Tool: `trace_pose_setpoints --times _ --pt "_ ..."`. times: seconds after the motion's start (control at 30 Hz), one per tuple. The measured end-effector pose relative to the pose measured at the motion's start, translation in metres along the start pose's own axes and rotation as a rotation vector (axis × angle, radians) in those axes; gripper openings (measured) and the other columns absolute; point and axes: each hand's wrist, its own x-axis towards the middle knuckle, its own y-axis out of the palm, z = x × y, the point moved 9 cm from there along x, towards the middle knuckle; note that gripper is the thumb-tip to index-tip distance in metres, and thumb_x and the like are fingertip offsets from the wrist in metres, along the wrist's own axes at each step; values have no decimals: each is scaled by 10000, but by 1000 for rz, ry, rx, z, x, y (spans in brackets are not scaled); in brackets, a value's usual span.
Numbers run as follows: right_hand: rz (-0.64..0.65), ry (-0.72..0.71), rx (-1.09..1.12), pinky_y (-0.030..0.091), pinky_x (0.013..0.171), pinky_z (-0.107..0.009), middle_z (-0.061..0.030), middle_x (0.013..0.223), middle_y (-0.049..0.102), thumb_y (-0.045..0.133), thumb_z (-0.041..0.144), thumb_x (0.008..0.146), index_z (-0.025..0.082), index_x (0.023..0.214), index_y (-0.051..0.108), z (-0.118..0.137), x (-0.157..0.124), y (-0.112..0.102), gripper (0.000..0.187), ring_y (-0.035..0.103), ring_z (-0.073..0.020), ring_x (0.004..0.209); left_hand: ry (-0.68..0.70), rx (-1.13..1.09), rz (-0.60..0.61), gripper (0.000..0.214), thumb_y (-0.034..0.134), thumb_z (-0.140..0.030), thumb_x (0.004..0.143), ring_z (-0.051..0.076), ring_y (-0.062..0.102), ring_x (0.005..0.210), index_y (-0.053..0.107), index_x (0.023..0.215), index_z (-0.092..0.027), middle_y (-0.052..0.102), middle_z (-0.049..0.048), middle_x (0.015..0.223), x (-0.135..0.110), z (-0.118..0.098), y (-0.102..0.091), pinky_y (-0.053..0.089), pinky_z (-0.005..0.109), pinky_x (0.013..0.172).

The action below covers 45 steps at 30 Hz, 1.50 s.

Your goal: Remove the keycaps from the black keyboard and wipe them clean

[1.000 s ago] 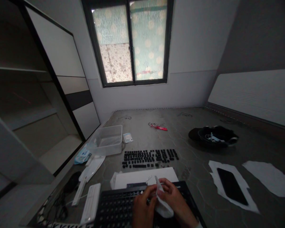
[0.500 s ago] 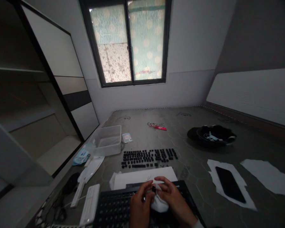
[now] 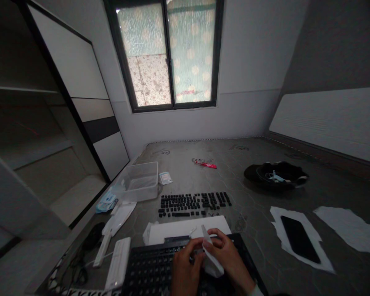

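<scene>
My right hand (image 3: 226,255) is closed on a crumpled white wipe (image 3: 214,266), with one edge of it standing up between the fingers. Right beside it, my left hand (image 3: 187,263) has its fingers bent and pinched, fingertips meeting the wipe. The small black keycap between them is mostly hidden by fingers and wipe. Both hands are above a black keyboard (image 3: 151,265) whose keycaps are off. Beyond it, the loose black keycaps (image 3: 185,202) lie in rows on the grey patterned cloth. A white sheet (image 3: 175,228) lies between the rows and the keyboard.
At left are a clear plastic box (image 3: 142,181), a blue wipes packet (image 3: 106,201), a white bar-shaped thing (image 3: 119,263) and a dark cable (image 3: 80,275). To the right are a phone (image 3: 299,239) on white paper and a black cap (image 3: 277,176). A red item (image 3: 208,165) lies farther back.
The wipe has been turned, so its edge now points upward between my fingers. The black keycap visible between the fingertips before is now mostly covered. Both hands shifted slightly right.
</scene>
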Motion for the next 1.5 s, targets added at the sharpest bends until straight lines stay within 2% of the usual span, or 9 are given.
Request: trace_pose_setpoints --times 0.2,0.5,0.63,0.83,0.97,1.07,1.2,1.33,1.5 --pt "0 -61 -102 473 586 -261 -21 758 731 856 450 602 209 917 578 -4 5 -4 485 671 -193 670 45 27 -5 394 512 -109 762 196 697 885 713 1075 -239 751 41 1035 0 1 0 528 264 838" --pt "68 -40 44 505 804 -332 -43 951 716 849 381 642 233 1029 549 11 -4 7 512 686 -232 915 15 -16 -58 330 560 -187 797 213 689 991 706 1086 -254 738 42 1090 0 11 -7 538 308 886" --pt "94 -24 118 507 784 -329 -52 969 715 852 372 636 236 1064 537 13 -7 9 549 680 -245 942 -10 -17 -108 322 589 -217 793 220 703 937 707 1091 -236 745 57 1069 1 15 -13 553 324 870" --pt "73 -36 111 502 765 -302 -32 921 716 859 355 629 237 1028 551 11 -5 4 517 685 -218 880 3 -17 -118 292 589 -210 795 214 691 982 716 1055 -248 743 40 1072 0 15 -12 542 310 879" --pt "-9 -45 78 508 702 -297 -12 813 701 894 357 552 227 949 558 9 -1 -3 536 679 -199 760 -6 11 -94 264 567 -191 811 186 694 837 711 1026 -243 749 20 1009 -1 10 -9 538 269 795" --pt "-103 -87 44 515 683 -301 -13 821 685 915 328 487 214 886 576 12 2 -11 536 675 -201 741 -15 50 -68 239 546 -181 825 166 659 702 705 997 -231 744 11 896 -1 6 -6 520 255 726" --pt "-181 -112 13 512 656 -288 -14 829 673 888 319 518 212 870 587 13 2 -19 476 670 -192 724 39 58 -97 208 565 -158 820 174 647 759 701 963 -224 718 26 948 0 1 -7 500 255 731" --pt "-172 -115 14 499 669 -271 -7 775 678 854 246 538 220 896 595 12 2 -19 442 663 -195 752 67 57 -119 184 585 -170 825 190 642 824 702 954 -230 696 33 985 0 0 -10 490 262 737" --pt "-132 -150 -30 501 695 -273 -9 810 663 861 251 539 205 830 622 19 -1 -12 380 644 -189 765 63 75 -86 181 591 -155 826 162 621 752 692 954 -235 683 10 962 -1 5 -8 461 254 717"
